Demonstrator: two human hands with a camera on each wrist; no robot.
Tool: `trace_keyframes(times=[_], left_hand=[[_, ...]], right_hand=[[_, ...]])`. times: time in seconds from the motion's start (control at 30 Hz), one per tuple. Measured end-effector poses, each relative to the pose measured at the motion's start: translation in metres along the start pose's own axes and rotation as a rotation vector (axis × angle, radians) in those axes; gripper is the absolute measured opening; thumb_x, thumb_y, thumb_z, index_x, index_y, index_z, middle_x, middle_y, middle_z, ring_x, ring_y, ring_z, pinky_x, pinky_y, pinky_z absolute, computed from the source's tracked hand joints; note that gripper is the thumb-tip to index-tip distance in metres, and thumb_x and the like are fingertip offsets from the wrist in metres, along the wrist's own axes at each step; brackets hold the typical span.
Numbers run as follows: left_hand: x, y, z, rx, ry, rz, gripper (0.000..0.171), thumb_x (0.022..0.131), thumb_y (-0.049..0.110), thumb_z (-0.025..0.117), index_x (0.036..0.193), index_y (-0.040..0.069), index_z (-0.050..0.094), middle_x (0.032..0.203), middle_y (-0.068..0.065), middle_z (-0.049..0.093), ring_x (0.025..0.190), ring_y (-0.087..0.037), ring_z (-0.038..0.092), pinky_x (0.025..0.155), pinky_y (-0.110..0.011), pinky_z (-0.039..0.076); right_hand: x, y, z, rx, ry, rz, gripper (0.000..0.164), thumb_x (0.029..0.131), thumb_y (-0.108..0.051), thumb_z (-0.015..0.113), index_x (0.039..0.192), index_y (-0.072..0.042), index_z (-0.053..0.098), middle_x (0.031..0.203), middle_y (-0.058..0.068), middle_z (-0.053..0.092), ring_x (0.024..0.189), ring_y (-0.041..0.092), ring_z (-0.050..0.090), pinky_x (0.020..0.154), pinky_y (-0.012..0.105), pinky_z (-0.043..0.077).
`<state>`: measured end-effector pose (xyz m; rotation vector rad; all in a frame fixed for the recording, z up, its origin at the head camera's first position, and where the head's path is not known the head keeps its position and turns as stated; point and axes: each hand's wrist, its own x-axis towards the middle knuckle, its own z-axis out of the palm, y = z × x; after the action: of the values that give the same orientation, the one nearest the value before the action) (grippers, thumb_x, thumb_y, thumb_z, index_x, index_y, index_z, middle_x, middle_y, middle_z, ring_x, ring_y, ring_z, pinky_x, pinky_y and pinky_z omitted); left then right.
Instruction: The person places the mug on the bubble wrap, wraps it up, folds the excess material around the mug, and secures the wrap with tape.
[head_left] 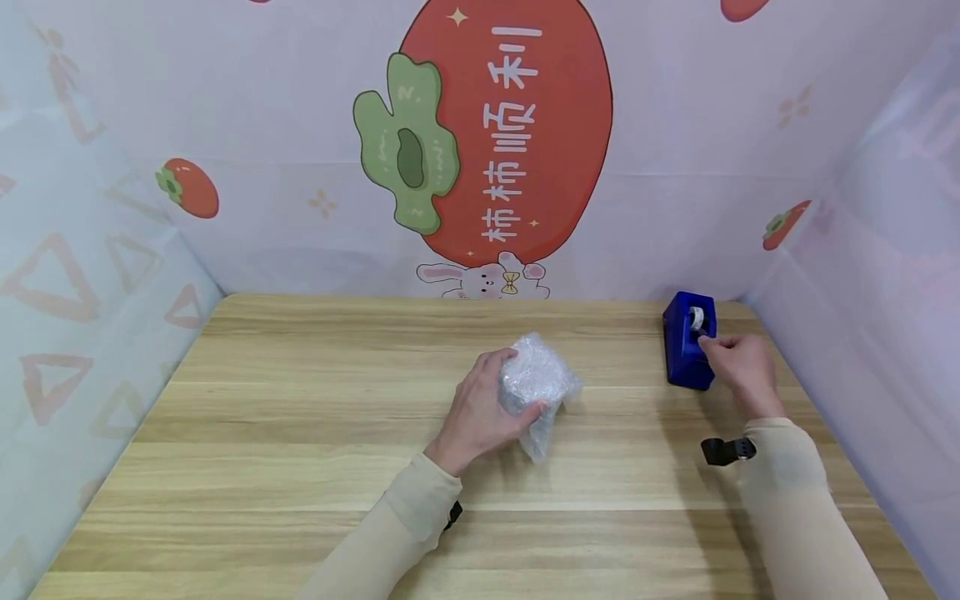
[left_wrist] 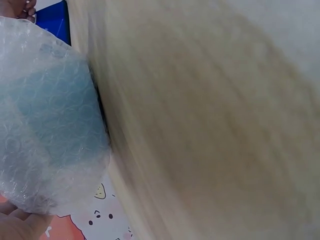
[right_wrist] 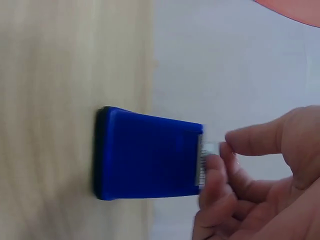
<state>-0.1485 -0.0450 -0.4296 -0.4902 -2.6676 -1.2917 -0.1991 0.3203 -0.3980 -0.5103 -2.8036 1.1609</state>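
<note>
My left hand (head_left: 480, 410) grips a bubble-wrapped package (head_left: 536, 375) near the middle of the table, fingers along its far left side and thumb on the near side. Through the clear wrap in the left wrist view a pale blue block shape (left_wrist: 60, 112) shows. At the table's back right stands a blue tape dispenser (head_left: 684, 354) with a small roll of tape (head_left: 697, 318) in it. Thumb and forefinger of my right hand (right_wrist: 265, 175) pinch the end of the clear tape (right_wrist: 212, 147), right at the dispenser's serrated cutting edge (right_wrist: 200, 160).
The wood-grain table (head_left: 300, 467) is bounded by a printed cloth backdrop (head_left: 285, 233) behind and cloth walls at both sides. The dispenser stands close to the right cloth wall (head_left: 885, 333). A black wrist camera (head_left: 723, 452) juts out from the right sleeve.
</note>
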Motion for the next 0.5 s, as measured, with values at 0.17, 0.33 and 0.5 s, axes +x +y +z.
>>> trace_keyframes(times=[0.17, 0.33, 0.5], left_hand=[[0.0, 0.0001, 0.0001, 0.003, -0.002, -0.01, 0.078, 0.081, 0.041, 0.082, 0.141, 0.006, 0.048, 0.138, -0.013, 0.054, 0.121, -0.033, 0.056, 0.103, -0.053, 0.047], [-0.0004, 0.0012, -0.0005, 0.006, -0.009, -0.018, 0.078, 0.081, 0.041, 0.081, 0.142, 0.006, 0.048, 0.138, -0.013, 0.054, 0.121, -0.033, 0.056, 0.104, -0.053, 0.047], [0.0002, 0.0014, -0.0013, 0.016, -0.012, -0.018, 0.079, 0.081, 0.042, 0.081, 0.142, 0.006, 0.048, 0.138, -0.013, 0.054, 0.121, -0.033, 0.056, 0.103, -0.053, 0.047]], right_hand=[[0.0029, -0.0049, -0.0058, 0.088, -0.079, 0.052, 0.049, 0.104, -0.03, 0.05, 0.063, -0.004, 0.054, 0.073, 0.01, 0.06, 0.084, 0.03, 0.061, 0.076, 0.042, 0.05], [0.0029, -0.0055, -0.0053, 0.303, -0.116, 0.104, 0.031, 0.105, -0.022, 0.047, 0.087, 0.001, 0.057, 0.071, -0.001, 0.047, 0.064, 0.011, 0.051, 0.068, 0.026, 0.056], [-0.0023, -0.0033, -0.0071, 0.534, -0.163, 0.128, 0.028, 0.106, -0.018, 0.043, 0.119, 0.007, 0.048, 0.084, 0.004, 0.046, 0.074, 0.011, 0.051, 0.079, 0.028, 0.06]])
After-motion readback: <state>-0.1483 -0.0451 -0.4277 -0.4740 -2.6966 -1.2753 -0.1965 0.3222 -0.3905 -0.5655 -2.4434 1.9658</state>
